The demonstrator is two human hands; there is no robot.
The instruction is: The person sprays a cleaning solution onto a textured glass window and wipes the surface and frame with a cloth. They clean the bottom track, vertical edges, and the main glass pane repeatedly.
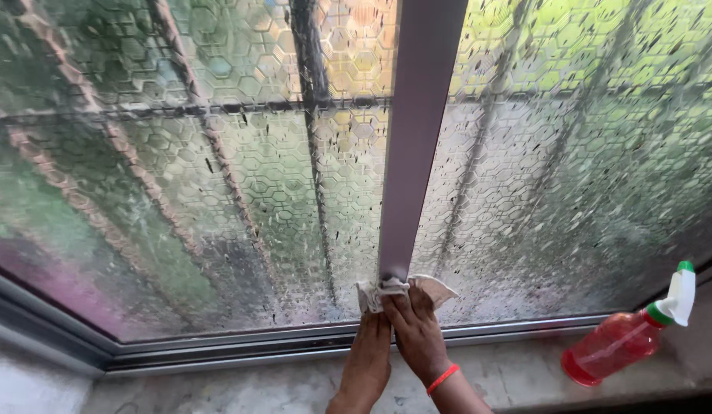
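**A:** Going left to right, how far along does the wiping look?

**B:** The left pane (180, 192) of patterned glass, filling the left half of the frame, carries streaks and dark specks, thickest low down. I'd judge it not yet clean. At lower centre both hands meet at the foot of the grey upright bar (417, 138). The left hand (369, 354) has its fingers curled shut on the white cloth (394, 290), pressing it to the bar's base. The right hand (419, 330), an orange band at its wrist, closes over the same cloth from the other side.

**A:** So the cloth sits where?

**B:** Bunched at the bottom of the bar, just above the window track (241, 341). The bar above looks smooth, so it seems mostly done. The right pane (586, 169) is speckled all over and reads as work left.

**A:** Anything else?

**B:** A red spray bottle (624, 341) with a white and green trigger lies tilted on the stone sill (509, 376) at lower right, well apart from the hands.

**A:** What's unclear?

**B:** Fingertips are hidden in the cloth. Whether the specks are dirt or droplets, I can't tell. Bars outside blur through the glass.
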